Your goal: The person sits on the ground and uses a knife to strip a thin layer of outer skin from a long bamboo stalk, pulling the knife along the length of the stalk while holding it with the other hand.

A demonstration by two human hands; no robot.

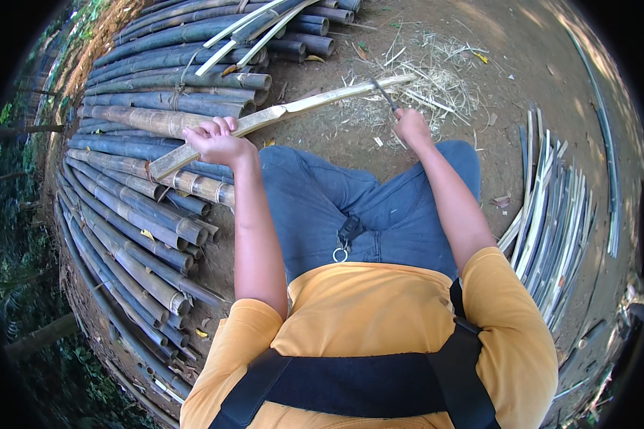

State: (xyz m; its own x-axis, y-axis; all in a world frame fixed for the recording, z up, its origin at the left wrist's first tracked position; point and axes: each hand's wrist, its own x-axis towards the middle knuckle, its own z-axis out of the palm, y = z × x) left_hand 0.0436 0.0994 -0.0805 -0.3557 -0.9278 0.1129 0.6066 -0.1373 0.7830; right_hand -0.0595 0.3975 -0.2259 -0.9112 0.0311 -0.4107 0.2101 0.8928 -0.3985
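My left hand (220, 143) is closed around a long split bamboo strip (322, 97), near its wide end. The strip slants up and away to the right, its pale inner face showing and a node partway along. In my right hand (412, 127), the fist grips a knife (384, 94) with a narrow dark blade. The blade crosses the strip close to its far end and seems to touch it. Beneath that end, a heap of pale bamboo shavings (436, 79) covers the ground.
Stacked bamboo poles (157, 121) fill the left side, their cut ends toward me. Split pieces (265, 28) lie on top of them. A bundle of thin bamboo strips (551, 214) rests on the dirt at right, with long slats (605, 143) beyond. My crossed legs (322, 186) are close below.
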